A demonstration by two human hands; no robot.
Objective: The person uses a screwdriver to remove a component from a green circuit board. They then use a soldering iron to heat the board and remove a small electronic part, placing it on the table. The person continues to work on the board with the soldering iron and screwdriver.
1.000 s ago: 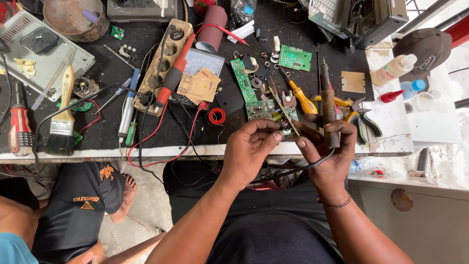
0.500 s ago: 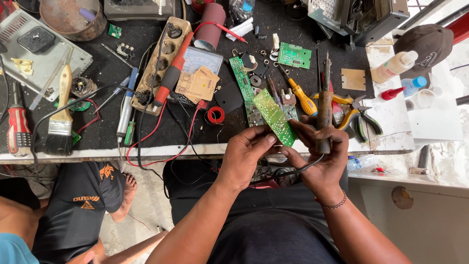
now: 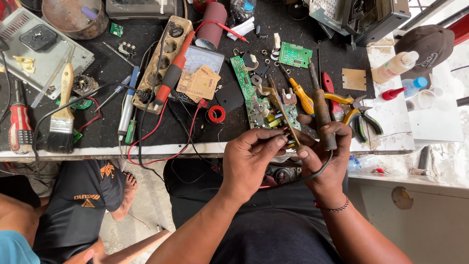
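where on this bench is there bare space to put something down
Bare black mat shows between the paintbrush and the blue screwdriver, and below the power strip toward the table edge, though wires cross it. Around the circuit boards and pliers it is crowded.

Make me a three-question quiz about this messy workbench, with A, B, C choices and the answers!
1. Where does the paintbrush lie?
A. at the left of the bench
B. under the cap
C. in the right hand

2. What colour is the small spool of wire near the middle of the bench?
A. blue
B. red
C. white

3. How is the soldering iron held?
A. lying loose on the bench
B. gripped in the right hand
C. gripped in the left hand

Answers: 1 A, the brush rests by the red-handled screwdriver at the left. 2 B, the spool is red. 3 B, the right fingers wrap its handle, while the left hand pinches a thin tool.
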